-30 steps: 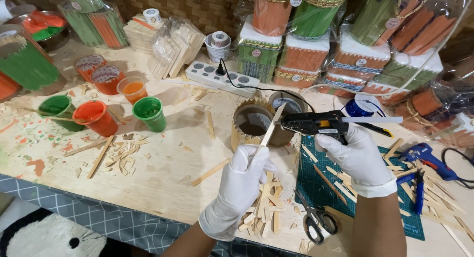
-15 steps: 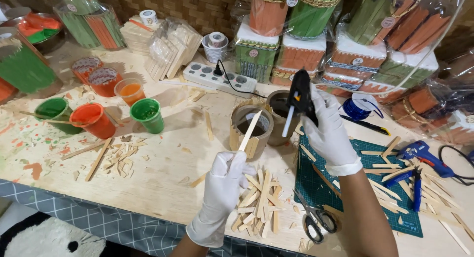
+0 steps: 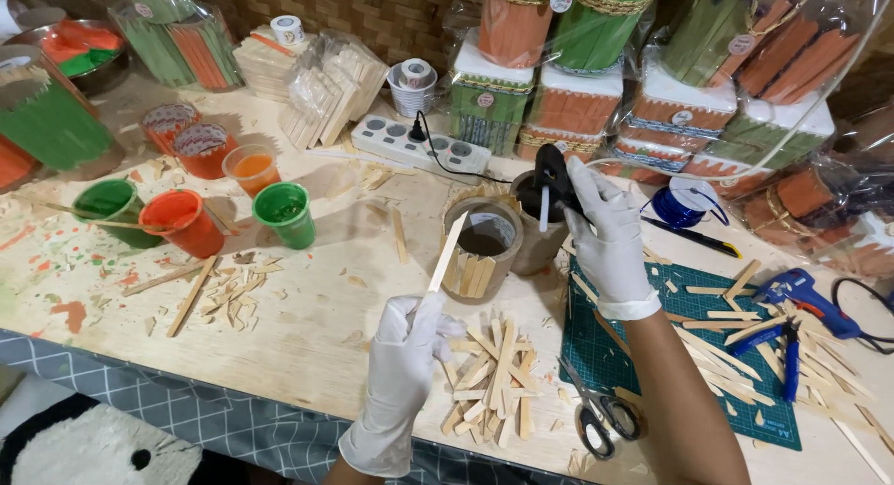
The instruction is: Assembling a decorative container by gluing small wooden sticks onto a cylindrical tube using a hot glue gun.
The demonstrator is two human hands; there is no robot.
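The left hand (image 3: 410, 341), in a white glove, is closed around the lower end of a flat wooden stick (image 3: 447, 254). The stick points up and away, its upper end near the rim of a round stick-clad container (image 3: 482, 248) that stands near the middle of the bench (image 3: 307, 336). The right hand (image 3: 605, 234), also gloved, is clamped on a black glue gun (image 3: 551, 176), held nozzle-down with a white glue stick showing beneath it, above a second container just beside the first.

A loose pile of cut wooden sticks (image 3: 494, 378) lies near the front edge of the bench, just right of the left hand. Scissors (image 3: 596, 415) rest at the near edge of a green cutting mat (image 3: 689, 355), which carries more sticks. A blue glue gun (image 3: 805, 294) lies toward the right edge. Paint cups in green (image 3: 284, 213), orange-red (image 3: 182, 222) and orange (image 3: 251, 168) stand at the left. A white power strip (image 3: 424, 145) lies toward the rear.
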